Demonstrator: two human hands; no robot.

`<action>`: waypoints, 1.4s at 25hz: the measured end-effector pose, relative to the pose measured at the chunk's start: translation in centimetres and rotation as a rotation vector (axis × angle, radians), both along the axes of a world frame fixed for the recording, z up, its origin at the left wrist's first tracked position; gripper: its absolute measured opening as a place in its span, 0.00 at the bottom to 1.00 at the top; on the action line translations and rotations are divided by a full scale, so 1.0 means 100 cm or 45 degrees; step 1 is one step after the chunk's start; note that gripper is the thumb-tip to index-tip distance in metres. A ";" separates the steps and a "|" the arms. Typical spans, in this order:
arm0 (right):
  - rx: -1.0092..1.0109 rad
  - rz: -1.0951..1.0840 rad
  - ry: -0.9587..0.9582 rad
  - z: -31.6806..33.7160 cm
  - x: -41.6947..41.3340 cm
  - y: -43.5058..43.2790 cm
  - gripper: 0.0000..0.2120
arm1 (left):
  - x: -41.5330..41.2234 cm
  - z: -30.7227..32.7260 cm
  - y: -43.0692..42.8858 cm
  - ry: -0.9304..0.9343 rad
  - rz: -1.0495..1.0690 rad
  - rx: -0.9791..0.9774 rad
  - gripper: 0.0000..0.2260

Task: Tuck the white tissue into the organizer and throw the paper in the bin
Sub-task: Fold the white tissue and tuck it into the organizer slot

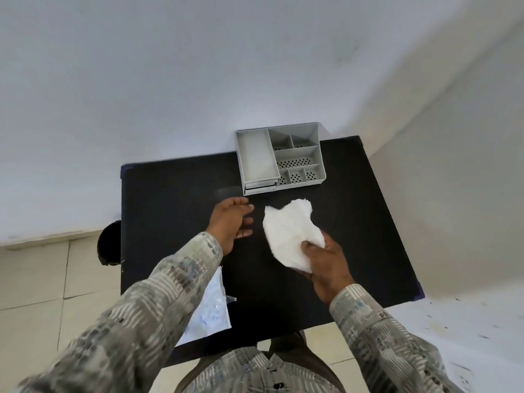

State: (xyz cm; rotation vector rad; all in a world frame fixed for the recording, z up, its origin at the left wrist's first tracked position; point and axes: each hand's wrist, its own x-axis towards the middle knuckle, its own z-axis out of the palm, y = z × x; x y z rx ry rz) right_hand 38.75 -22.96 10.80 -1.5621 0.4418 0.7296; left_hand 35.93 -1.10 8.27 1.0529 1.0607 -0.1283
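A white tissue [289, 228] is held above the black table [175, 199], pinched at its near corner by my right hand [326, 265]. My left hand [231, 222] hovers to the left of the tissue, fingers apart and holding nothing. The grey organizer [256, 157] stands at the table's far edge, with one long compartment on the left and several small perforated ones on the right. A white printed paper wrapper [211, 310] lies at the table's near left edge, partly hidden by my left sleeve. A dark round bin [109, 243] sits on the floor left of the table.
White walls close in behind the table and to its right. The floor on the left is pale tile. A white speckled surface [467, 336] lies at the lower right, beside the table.
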 end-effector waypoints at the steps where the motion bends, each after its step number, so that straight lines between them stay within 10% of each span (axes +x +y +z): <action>1: 0.022 -0.017 0.010 -0.001 0.005 -0.005 0.17 | 0.015 -0.007 0.005 -0.008 0.051 -0.063 0.12; 18: 0.164 -0.020 0.209 -0.018 0.054 -0.034 0.18 | 0.041 -0.044 -0.020 -0.087 0.560 -0.443 0.17; 35: 0.171 0.031 0.289 -0.016 0.079 0.003 0.17 | 0.046 -0.033 -0.026 0.091 0.341 -0.101 0.14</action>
